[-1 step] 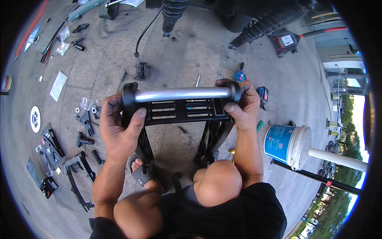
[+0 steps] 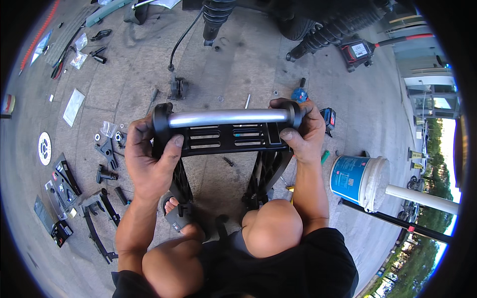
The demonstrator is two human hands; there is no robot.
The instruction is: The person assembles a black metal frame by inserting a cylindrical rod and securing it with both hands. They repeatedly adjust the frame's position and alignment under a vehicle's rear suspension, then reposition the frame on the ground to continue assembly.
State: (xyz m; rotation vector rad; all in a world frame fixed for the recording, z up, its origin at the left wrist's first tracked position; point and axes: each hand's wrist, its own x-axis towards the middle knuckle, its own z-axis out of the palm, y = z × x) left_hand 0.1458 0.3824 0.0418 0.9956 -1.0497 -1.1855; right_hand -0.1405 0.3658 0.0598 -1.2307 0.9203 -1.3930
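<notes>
Between my hands is a black slotted metal frame [image 2: 226, 151] with a shiny silver crossbar [image 2: 228, 117] along its far edge. Two black legs run from it down toward my feet. My left hand [image 2: 151, 166] is closed round the frame's left end, thumb on the near side beside the slots. At the opposite end my right hand [image 2: 307, 136] grips the corner, its thumb pressed near a rectangular recess in the plate. The fingers behind both ends are partly hidden.
Beyond the frame, a brake caliper [image 2: 178, 88] hangs on a hose near two shock absorbers [image 2: 212, 22]. A blue power tool [image 2: 299, 94] and a white bucket [image 2: 376, 181] lie at right. Leftward are a brake disc [image 2: 44, 148], black brackets [image 2: 105, 153] and packaging [image 2: 62, 184].
</notes>
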